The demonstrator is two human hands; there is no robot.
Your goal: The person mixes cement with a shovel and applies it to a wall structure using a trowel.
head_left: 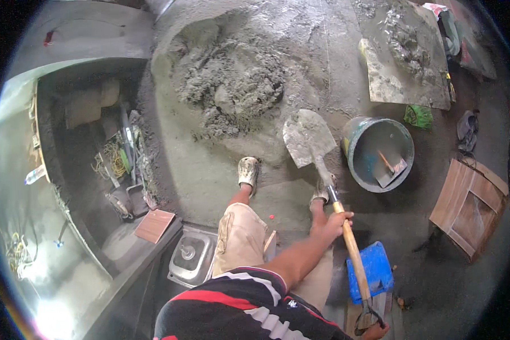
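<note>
My left hand (332, 225) is closed round the wooden shaft of a shovel (309, 137). My right hand (374, 330) holds its black D-handle at the lower right. The shovel's metal blade is smeared with grey and sits low over the ground, just beyond my right foot. A pile of wet grey mortar (232, 88) lies ahead of my feet on the smeared floor. Right of the blade stands a round bucket (408, 141), murky inside, with a small trowel-like tool (392, 173) in it.
A mortar-covered board (391, 85) and green bristles (418, 115) are upper right; a cardboard box (459, 198) is right. A blue crate (374, 266), steel sink (190, 255) and brown tile (153, 225) lie near me. A recess with tools and cords (119, 161) borders the left.
</note>
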